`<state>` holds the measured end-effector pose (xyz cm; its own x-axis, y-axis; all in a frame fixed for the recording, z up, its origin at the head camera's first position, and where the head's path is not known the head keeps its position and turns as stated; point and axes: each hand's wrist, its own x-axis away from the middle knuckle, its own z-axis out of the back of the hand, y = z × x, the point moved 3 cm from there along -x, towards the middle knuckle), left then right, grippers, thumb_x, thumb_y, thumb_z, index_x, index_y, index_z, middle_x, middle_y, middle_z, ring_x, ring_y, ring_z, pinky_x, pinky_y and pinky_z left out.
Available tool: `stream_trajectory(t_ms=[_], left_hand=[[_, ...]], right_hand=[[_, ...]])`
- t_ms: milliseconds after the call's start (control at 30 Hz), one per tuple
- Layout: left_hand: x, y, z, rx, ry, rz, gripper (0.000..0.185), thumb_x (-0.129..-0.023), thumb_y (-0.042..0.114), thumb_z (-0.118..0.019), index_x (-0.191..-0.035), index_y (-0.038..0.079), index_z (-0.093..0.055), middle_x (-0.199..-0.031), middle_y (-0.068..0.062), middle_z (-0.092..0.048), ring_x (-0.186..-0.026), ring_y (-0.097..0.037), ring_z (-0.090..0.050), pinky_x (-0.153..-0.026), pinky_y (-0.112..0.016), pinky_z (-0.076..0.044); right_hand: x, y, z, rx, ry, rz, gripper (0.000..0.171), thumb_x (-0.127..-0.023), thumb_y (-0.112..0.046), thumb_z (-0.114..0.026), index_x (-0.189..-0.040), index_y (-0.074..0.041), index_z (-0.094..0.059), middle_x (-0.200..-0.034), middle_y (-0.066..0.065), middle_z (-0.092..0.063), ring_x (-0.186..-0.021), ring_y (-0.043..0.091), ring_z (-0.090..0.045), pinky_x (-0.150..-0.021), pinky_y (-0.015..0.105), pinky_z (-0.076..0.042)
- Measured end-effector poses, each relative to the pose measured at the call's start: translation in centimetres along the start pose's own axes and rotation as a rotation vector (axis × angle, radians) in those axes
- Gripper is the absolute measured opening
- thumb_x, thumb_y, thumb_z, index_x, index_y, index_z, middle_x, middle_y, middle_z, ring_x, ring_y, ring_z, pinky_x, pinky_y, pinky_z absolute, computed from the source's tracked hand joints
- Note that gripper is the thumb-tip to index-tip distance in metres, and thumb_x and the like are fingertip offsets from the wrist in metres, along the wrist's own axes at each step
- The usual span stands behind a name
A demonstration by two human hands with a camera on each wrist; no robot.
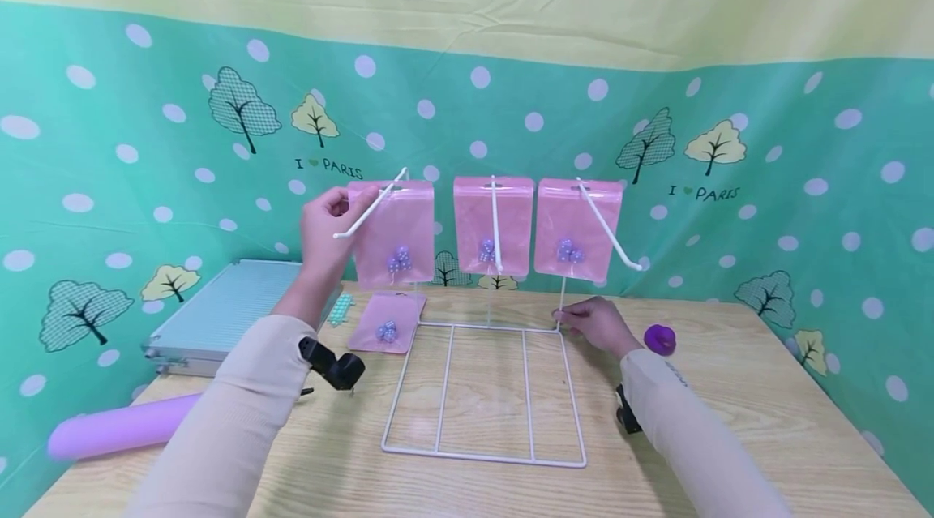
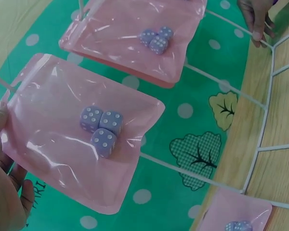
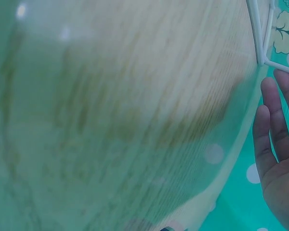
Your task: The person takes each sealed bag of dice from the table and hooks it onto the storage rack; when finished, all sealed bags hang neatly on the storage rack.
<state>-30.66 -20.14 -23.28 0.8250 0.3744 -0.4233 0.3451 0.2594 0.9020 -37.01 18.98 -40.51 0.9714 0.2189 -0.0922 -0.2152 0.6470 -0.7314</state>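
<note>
Left hand: the left hand (image 1: 326,228) is raised above the counter's (image 1: 730,421) far left part, forearm angled up, fingers (image 2: 0,120) pinching the left edge of the left pink bag (image 1: 395,233).
Left pink bag: hangs on the wire rack's (image 1: 485,388) left hook, three dice (image 2: 101,130) inside, beside two more hanging bags.
Right hand: the right hand (image 1: 600,325) is low at the rack's rear right corner, near the counter's far edge, fingers loosely curled, tips touching the upright wire.
Fourth bag: the flat pink bag (image 1: 387,323) lies on the counter below the left one.
</note>
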Motion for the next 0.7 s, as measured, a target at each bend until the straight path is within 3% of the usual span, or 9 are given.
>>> stream_trajectory(t_ms=[233,700], left_hand=[[-0.9,-0.1,-0.9,-0.057,-0.013,0.061,0.038,-0.090,0.051,-0.074,-0.089,0.015,-0.065,-0.078,0.004,-0.061,-0.071,-0.011,-0.053,-0.059,-0.016,-0.048],[-2.1,0.0,-1.8,-0.131,-0.002,0.084,0.035,-0.094,0.048,-0.071,-0.087,0.016,-0.061,-0.084,0.003,-0.058,-0.078,-0.012,-0.052,-0.065,-0.020,-0.048]], right_hand=[[0.2,-0.3,0.2,0.014,0.003,0.012,0.029,-0.100,-0.025,-0.068,-0.113,0.000,-0.075,-0.102,0.014,-0.077,-0.083,0.024,-0.072,-0.075,0.038,-0.059],[-0.1,0.0,0.0,0.007,0.009,-0.004,0.028,-0.099,-0.024,-0.068,-0.113,-0.001,-0.075,-0.102,0.014,-0.077,-0.083,0.023,-0.072,-0.076,0.038,-0.059]])
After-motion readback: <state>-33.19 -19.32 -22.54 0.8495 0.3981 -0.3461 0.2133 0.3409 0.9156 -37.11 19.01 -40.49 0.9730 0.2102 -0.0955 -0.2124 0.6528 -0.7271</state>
